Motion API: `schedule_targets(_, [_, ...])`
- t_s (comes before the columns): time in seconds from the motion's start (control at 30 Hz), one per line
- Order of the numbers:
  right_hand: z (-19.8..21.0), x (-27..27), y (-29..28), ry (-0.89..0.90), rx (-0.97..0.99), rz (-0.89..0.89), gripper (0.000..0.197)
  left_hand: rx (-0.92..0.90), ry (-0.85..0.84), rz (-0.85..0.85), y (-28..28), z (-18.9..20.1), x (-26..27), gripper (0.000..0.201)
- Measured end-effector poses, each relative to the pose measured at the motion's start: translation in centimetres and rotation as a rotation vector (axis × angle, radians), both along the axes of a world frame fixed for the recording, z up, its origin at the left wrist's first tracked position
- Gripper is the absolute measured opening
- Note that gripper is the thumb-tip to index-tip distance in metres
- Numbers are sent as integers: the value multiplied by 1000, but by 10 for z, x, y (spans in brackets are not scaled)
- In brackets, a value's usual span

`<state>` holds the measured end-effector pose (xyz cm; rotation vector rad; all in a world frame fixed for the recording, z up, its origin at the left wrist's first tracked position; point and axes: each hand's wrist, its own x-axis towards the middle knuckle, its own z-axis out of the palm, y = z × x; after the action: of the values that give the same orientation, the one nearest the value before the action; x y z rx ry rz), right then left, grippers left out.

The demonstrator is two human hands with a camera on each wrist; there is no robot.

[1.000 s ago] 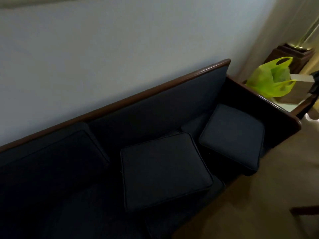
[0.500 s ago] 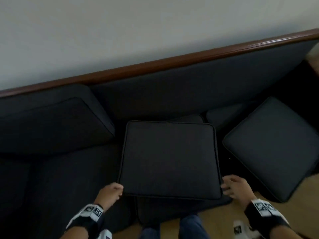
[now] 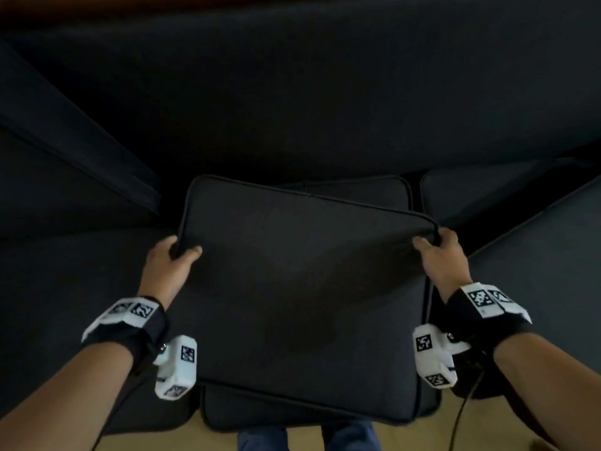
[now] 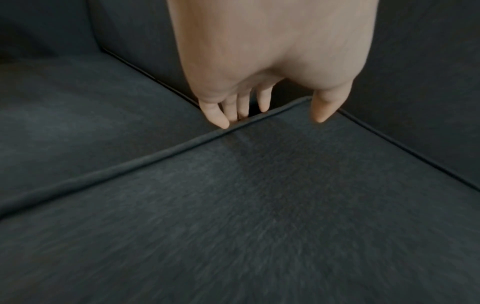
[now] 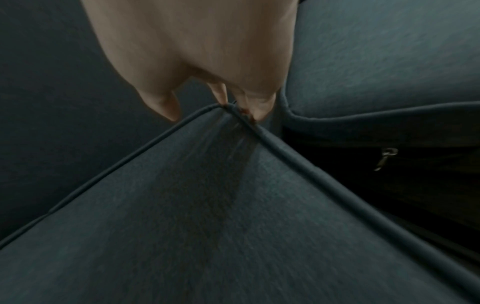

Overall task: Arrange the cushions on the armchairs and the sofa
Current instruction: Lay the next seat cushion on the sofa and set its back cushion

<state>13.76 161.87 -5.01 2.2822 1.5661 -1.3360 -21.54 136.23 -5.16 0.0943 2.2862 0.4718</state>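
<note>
No readable text, label, brand name or number was found in any view. The only signs seen were black-and-white square coded markers, printed on the white blocks of the left wrist band (image 3: 130,315) and the right wrist band (image 3: 487,302), and on the white camera housings hung below each wrist; these were patterns, not letters. The dark cushion (image 3: 302,288) and the sofa (image 3: 292,92) bore no tag or lettering that could be made out.

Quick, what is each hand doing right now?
Left hand: closed, gripping the cushion at its left edge.
Right hand: closed, gripping the cushion's far right corner.
</note>
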Motion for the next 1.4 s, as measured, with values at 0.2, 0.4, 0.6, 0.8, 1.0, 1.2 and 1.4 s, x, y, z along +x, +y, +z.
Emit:
schedule_targets(0.2, [-34,-10,20,-14,-21,-179,76,39,-62,190,20,-46,-22,97])
schedule_targets(0.4, [-34,-13,21,78,-91,-321,92,97,-208,336,17,-43,-27,104])
schedule_targets(0.6, [-8,-16,11,226,-92,-412,97,285,-364,592,3,5,-18,56])
schedule_targets(0.8, [62,-21,-14,335,-88,-484,86,352,-298,663,-10,102,13,58])
schedule_targets(1.0, [128,-4,-53,496,37,-653,88,442,-278,749,-48,170,30,53])
schedule_targets(1.2, [195,7,-90,562,201,-712,56,542,-252,878,-93,216,47,65])
schedule_targets(1.4, [203,-1,-110,431,358,-556,51,582,-223,847,-118,222,63,53])
